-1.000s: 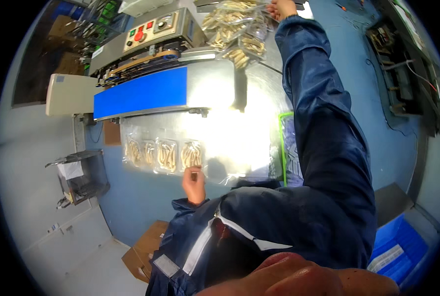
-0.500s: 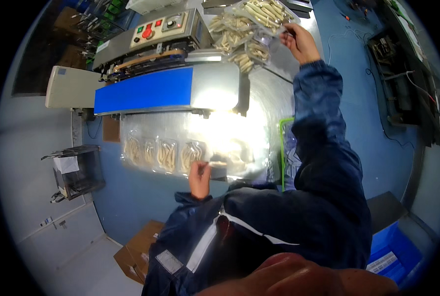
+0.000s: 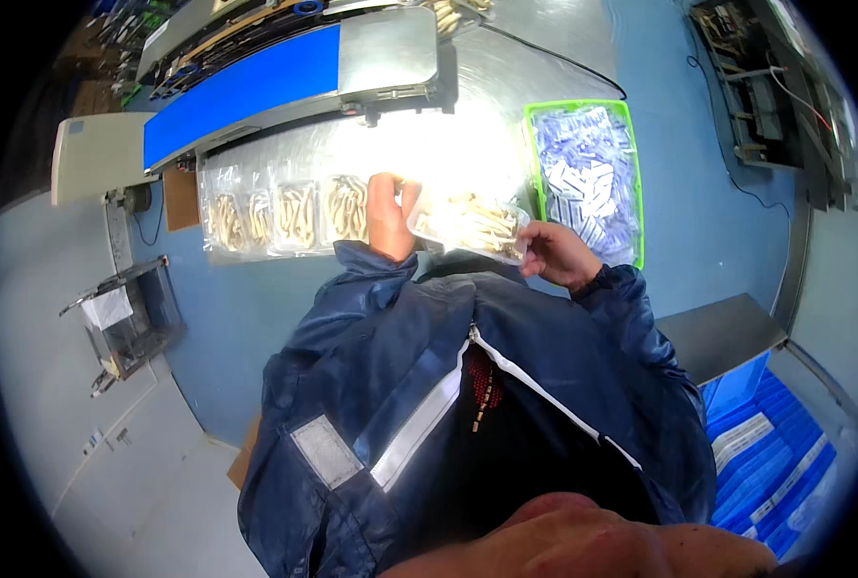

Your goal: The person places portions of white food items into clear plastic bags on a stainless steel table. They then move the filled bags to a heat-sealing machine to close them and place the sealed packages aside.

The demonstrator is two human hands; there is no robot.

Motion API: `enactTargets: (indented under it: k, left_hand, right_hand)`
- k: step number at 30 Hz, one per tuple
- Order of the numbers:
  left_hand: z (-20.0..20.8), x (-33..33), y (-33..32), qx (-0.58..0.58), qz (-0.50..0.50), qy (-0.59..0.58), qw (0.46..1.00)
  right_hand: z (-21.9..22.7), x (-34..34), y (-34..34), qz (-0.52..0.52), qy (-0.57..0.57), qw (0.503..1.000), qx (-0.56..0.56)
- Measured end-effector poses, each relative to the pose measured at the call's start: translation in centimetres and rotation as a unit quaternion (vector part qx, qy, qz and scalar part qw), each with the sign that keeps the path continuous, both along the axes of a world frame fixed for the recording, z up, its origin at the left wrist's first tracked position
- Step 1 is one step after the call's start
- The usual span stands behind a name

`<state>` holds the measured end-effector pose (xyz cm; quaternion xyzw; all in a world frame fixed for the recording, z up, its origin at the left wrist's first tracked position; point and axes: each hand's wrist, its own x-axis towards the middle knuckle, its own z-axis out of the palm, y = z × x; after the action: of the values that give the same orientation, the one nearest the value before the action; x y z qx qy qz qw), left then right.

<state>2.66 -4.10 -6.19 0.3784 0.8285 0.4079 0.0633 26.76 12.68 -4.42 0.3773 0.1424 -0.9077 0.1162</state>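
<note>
My right hand [image 3: 561, 255] grips the right end of a clear plastic tray [image 3: 472, 223] full of pale, finger-shaped pieces, low over the metal table's near edge. My left hand [image 3: 390, 214] is close by the tray's left end, fingers curled up together; glare hides what they hold, if anything. Left of it, several filled trays lie in clear plastic packing in a row, the nearest being a tray of pale pieces [image 3: 346, 209].
A green-rimmed crate [image 3: 638, 183] of small blue-and-white packets stands at the table's right. Behind the row is a machine with a blue belt [image 3: 246, 87]. A black cable [image 3: 554, 63] crosses the table at the back. Blue crates [image 3: 776, 453] are at the lower right.
My right hand has come back from the far pile of trays with a filled tray, now beside my left hand. The view has tipped nearer, uncovering the green-rimmed crate.
</note>
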Motion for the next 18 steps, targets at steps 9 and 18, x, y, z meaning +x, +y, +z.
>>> enactTargets:
  k: [9, 18]
  left_hand:
    - [-4.7, 3.5, -1.1, -0.086, -0.114, -0.036, 0.989]
    - [-1.6, 2.4, 1.1, -0.154, -0.239, 0.016, 0.958]
  right_hand:
    - [-1.4, -1.4, -7.2, -0.195, -0.057, 0.951, 0.233]
    - [-3.1, -0.7, -7.6, -0.048, -0.063, 0.934, 0.349]
